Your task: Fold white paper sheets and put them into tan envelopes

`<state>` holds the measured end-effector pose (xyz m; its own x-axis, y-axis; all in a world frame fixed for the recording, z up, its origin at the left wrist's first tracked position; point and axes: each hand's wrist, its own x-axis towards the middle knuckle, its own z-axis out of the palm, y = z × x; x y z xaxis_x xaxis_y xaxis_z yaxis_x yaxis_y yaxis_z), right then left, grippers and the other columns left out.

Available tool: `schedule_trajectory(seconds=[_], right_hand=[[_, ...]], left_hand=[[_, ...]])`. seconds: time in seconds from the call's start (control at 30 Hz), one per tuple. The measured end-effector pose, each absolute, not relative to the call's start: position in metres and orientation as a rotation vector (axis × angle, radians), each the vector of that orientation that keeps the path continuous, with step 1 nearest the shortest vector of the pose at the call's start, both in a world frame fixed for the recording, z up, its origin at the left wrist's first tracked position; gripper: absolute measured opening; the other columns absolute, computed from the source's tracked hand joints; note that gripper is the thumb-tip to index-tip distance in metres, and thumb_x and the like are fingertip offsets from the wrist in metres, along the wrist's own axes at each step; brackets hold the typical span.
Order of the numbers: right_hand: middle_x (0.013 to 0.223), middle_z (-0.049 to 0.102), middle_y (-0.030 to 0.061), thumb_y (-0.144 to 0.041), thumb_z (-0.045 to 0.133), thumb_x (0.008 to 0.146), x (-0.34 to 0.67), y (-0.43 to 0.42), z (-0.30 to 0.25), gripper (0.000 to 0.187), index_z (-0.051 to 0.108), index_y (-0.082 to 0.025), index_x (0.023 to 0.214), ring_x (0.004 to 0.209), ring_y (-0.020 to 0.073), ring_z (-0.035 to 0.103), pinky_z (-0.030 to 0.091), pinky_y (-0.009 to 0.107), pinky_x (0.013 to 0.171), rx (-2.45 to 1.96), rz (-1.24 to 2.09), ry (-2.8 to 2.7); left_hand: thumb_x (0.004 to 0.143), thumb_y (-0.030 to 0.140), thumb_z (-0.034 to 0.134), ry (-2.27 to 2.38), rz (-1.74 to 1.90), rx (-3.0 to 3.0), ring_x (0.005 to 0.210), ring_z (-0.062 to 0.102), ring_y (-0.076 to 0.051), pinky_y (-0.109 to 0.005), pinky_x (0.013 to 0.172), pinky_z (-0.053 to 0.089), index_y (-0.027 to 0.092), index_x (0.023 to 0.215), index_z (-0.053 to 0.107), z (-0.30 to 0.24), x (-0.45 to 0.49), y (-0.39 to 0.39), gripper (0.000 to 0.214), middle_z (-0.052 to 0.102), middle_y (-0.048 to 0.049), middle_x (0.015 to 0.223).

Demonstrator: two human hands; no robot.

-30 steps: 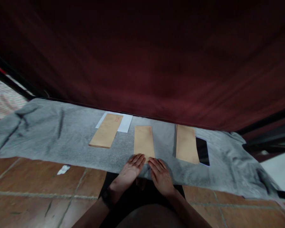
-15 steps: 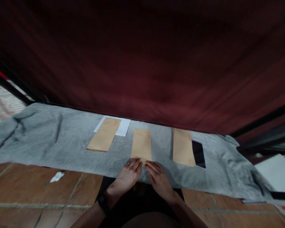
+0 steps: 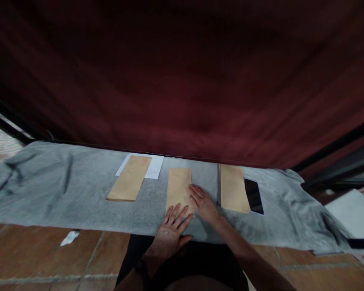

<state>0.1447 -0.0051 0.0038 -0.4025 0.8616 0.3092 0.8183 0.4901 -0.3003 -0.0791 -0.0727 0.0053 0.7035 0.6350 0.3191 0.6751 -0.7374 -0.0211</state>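
Observation:
A brown paper envelope (image 3: 178,184) lies flat in front of me on a grey cloth (image 3: 87,182). My left hand (image 3: 170,230) rests with spread fingers on its near end. On its right edge lies my right hand (image 3: 204,203), fingers stretched out and flat. To the left, another brown envelope (image 3: 130,178) sits slanted, partly over a white sheet of paper (image 3: 155,166). Several brown envelopes seem stacked (image 3: 233,188) on the right, beside a dark-screened phone (image 3: 254,197) that they partly cover.
Behind the cloth hangs a dark red curtain (image 3: 182,101). A dark frame bar (image 3: 336,143) slants at the right, near a white flat panel (image 3: 353,214). Below is a tiled floor (image 3: 85,250) with a scrap of white paper (image 3: 69,238).
My right hand has slid forward along the envelope's right edge. My left hand has spread its fingers over the near end, where both hands were together before. The view has shifted slightly.

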Motion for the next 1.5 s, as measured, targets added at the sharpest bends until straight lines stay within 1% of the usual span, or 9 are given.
schedule_trajectory(seconds=[0.23, 0.47, 0.6, 0.77, 0.97, 1.13, 1.27, 1.4, 1.5], right_hand=[[0.157, 0.046, 0.01, -0.031, 0.037, 0.106, 0.136, 0.068, -0.003, 0.049, 0.046, -0.016, 0.151, 0.146, 0.0211, 0.042, 0.034, 0.045, 0.122, -1.517, 0.03, -2.359], [0.158, 0.044, 0.0113, -0.035, 0.036, 0.106, 0.134, 0.077, -0.005, 0.051, 0.044, -0.015, 0.153, 0.148, 0.0229, 0.04, 0.029, 0.046, 0.124, -1.546, 0.004, -2.363], [0.159, 0.042, 0.0111, -0.036, 0.036, 0.106, 0.136, 0.065, -0.005, 0.053, 0.041, -0.016, 0.155, 0.149, 0.0227, 0.039, 0.028, 0.047, 0.124, -1.488, -0.024, -2.386], [0.16, 0.041, 0.0109, -0.034, 0.036, 0.106, 0.141, 0.043, -0.008, 0.054, 0.037, -0.014, 0.157, 0.15, 0.0213, 0.036, 0.028, 0.045, 0.125, -1.398, -0.039, -2.435], [0.162, 0.037, 0.0096, -0.033, 0.037, 0.106, 0.144, 0.013, -0.004, 0.056, 0.032, -0.015, 0.159, 0.15, 0.0216, 0.036, 0.032, 0.045, 0.124, -1.376, 0.01, -2.491], [0.162, 0.036, 0.0097, -0.031, 0.037, 0.106, 0.145, -0.018, 0.005, 0.057, 0.028, -0.015, 0.16, 0.151, 0.02, 0.034, 0.032, 0.046, 0.124, -1.324, 0.063, -2.517], [0.163, 0.034, 0.0092, -0.034, 0.039, 0.107, 0.146, -0.045, 0.012, 0.057, 0.026, -0.016, 0.16, 0.152, 0.0198, 0.032, 0.033, 0.046, 0.124, -1.267, 0.11, -2.573], [0.165, 0.031, 0.0088, -0.034, 0.042, 0.106, 0.149, -0.074, 0.014, 0.06, 0.024, -0.016, 0.161, 0.152, 0.0206, 0.032, 0.036, 0.045, 0.124, -1.248, 0.139, -2.595], [0.164, 0.032, 0.0069, -0.034, 0.047, 0.104, 0.152, -0.093, 0.014, 0.065, 0.021, -0.018, 0.162, 0.151, 0.0213, 0.033, 0.038, 0.045, 0.123, -1.251, 0.163, -2.601]], left_hand=[[0.091, 0.061, 0.06, -1.081, -0.434, -2.783, 0.148, 0.037, -0.034, -0.052, 0.12, 0.029, 0.033, 0.158, 0.035, 0.006, -0.08, -0.072, 0.076, 0.036, -0.004, 0.165], [0.093, 0.061, 0.058, -1.113, -0.412, -2.822, 0.149, 0.036, -0.032, -0.052, 0.121, 0.03, 0.034, 0.157, 0.036, 0.015, -0.078, -0.074, 0.073, 0.036, -0.0034, 0.164], [0.091, 0.059, 0.062, -1.125, -0.395, -2.823, 0.149, 0.035, -0.033, -0.052, 0.119, 0.032, 0.034, 0.158, 0.034, 0.016, -0.078, -0.075, 0.077, 0.034, -0.0026, 0.165], [0.091, 0.06, 0.061, -1.125, -0.391, -2.832, 0.149, 0.035, -0.034, -0.055, 0.119, 0.033, 0.035, 0.158, 0.032, 0.011, -0.079, -0.075, 0.077, 0.033, -0.0021, 0.166], [0.089, 0.057, 0.066, -1.147, -0.389, -2.833, 0.15, 0.034, -0.033, -0.054, 0.119, 0.033, 0.035, 0.158, 0.031, 0.014, -0.079, -0.077, 0.08, 0.033, -0.0019, 0.166], [0.094, 0.054, 0.06, -1.097, -0.441, -2.826, 0.15, 0.034, -0.033, -0.053, 0.119, 0.032, 0.031, 0.158, 0.034, 0.017, -0.079, -0.076, 0.072, 0.034, -0.0039, 0.165], [0.095, 0.052, 0.059, -1.065, -0.467, -2.804, 0.15, 0.034, -0.033, -0.052, 0.119, 0.034, 0.027, 0.155, 0.04, 0.015, -0.08, -0.075, 0.067, 0.038, -0.0052, 0.163], [0.099, 0.042, 0.056, -1.062, -0.491, -2.798, 0.15, 0.034, -0.03, -0.049, 0.12, 0.035, 0.025, 0.154, 0.042, 0.014, -0.081, -0.075, 0.06, 0.04, -0.0039, 0.162], [0.101, 0.03, 0.051, -1.088, -0.547, -2.83, 0.147, 0.04, -0.025, -0.046, 0.12, 0.037, 0.026, 0.151, 0.046, 0.015, -0.081, -0.074, 0.051, 0.049, -0.0032, 0.156]])
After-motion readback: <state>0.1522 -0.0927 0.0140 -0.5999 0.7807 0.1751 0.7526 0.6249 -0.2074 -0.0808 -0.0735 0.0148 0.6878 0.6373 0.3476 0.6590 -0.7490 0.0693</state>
